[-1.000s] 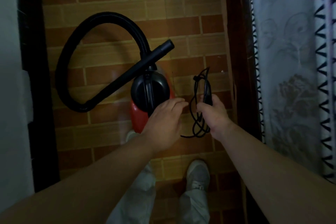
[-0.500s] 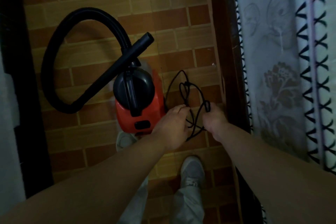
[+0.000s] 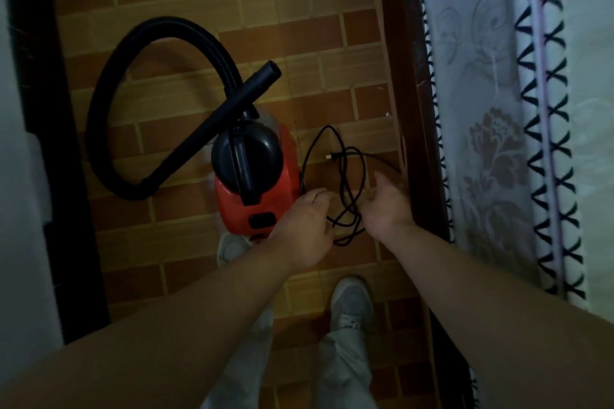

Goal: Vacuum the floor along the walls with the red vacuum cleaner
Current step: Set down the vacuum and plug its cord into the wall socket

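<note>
The left hand reaches down with its back to the camera. Its fingertips are curled under at the edge of a thin black cord, and whether they pinch it cannot be told. The right hand is released, palm turned inward and fingers loosely spread, holding nothing, with the cord just beside it.

The cord lies in several tangled loops between the two hands, and one small plug shows at its far end. Where it joins the machine is hard to make out.

Just left of the loops the red vacuum cleaner stands on the floor. It has a glossy red plastic body with a round black top and a black carry handle. One ribbed black hose arcs out to the left and comes back as a smooth, straight tube lying across the top.

The floor is laid in a brick pattern of orange and tan. Two pale shoes show below: one whole, the other mostly hidden by the left forearm.

On the right hangs a white embossed floral curtain, edged with dark crosses and cut off by the frame.
</note>
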The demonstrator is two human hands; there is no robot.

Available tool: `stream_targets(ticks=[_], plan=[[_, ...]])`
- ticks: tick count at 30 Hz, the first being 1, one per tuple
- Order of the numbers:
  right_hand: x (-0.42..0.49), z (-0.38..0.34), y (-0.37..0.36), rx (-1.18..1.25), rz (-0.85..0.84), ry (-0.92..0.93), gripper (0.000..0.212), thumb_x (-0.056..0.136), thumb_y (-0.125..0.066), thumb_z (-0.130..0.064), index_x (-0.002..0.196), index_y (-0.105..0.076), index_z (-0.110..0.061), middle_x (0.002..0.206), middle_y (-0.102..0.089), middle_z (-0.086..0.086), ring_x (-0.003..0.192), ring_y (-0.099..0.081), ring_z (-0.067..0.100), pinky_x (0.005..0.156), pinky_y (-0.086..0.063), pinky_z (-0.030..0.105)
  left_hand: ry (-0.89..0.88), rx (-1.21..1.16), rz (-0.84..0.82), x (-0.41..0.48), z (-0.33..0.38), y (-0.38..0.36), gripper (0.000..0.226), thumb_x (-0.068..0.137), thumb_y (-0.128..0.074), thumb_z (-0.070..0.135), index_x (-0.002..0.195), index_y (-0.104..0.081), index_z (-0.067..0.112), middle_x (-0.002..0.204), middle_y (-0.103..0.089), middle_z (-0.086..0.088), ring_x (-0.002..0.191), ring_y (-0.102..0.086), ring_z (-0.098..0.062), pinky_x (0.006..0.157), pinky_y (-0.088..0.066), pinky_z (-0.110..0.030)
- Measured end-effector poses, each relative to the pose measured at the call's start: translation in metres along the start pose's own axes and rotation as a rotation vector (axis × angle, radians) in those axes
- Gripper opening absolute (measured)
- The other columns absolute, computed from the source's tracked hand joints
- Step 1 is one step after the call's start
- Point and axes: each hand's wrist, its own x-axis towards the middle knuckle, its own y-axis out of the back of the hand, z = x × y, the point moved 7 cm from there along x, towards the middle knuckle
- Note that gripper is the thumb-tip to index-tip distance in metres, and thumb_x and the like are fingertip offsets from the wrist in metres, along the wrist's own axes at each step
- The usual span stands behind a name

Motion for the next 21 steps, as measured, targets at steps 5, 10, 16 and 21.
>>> stream_targets(ticks=[5,10,16,21], plan=[[-0.05,-0.022,0.007,0.03,-0.02,0.092,0.05,0.103,-0.054,-0.016,0.151,-0.042,-0.017,0.142,-0.055,0.006,0.124,-0.053,0.019,0.091,-0.037,0.018,0.037,-0.021,0.017,-0.036,0.018,0.018,0.065,0.098,-0.051,0.012,0.158,-0.027,0.013,0.164,-0.026,-0.006,0.151,-0.023,-0.017,0.122,-0.019,-0.023],[-0.118,-0.046,0.025,0.068,-0.06,0.132,0.051,0.102,-0.058,-0.024,0.15,-0.044,-0.02,0.141,-0.057,0.003,0.125,-0.055,0.018,0.094,-0.042,0.023,0.084,-0.051,0.06,-0.097,0.044,0.049,0.066,0.098,-0.054,0.014,0.158,-0.028,0.013,0.162,-0.031,-0.005,0.15,-0.025,-0.017,0.123,-0.021,-0.025],[-0.212,-0.083,0.066,0.09,-0.073,0.212,0.045,0.101,-0.059,-0.024,0.145,-0.05,-0.022,0.134,-0.058,-0.003,0.117,-0.055,0.012,0.086,-0.043,0.02,0.127,-0.112,0.168,-0.194,0.093,0.107,0.062,0.099,-0.053,0.014,0.156,-0.032,0.017,0.16,-0.034,0.001,0.147,-0.029,-0.012,0.112,-0.016,-0.013],[-0.307,-0.112,0.109,0.081,-0.055,0.295,0.041,0.101,-0.06,-0.024,0.142,-0.054,-0.019,0.125,-0.061,-0.002,0.108,-0.054,0.009,0.089,-0.042,0.022,0.196,-0.216,0.32,-0.297,0.132,0.155,0.059,0.1,-0.054,0.017,0.155,-0.035,0.022,0.157,-0.037,0.006,0.144,-0.035,-0.011,0.111,-0.024,-0.017]])
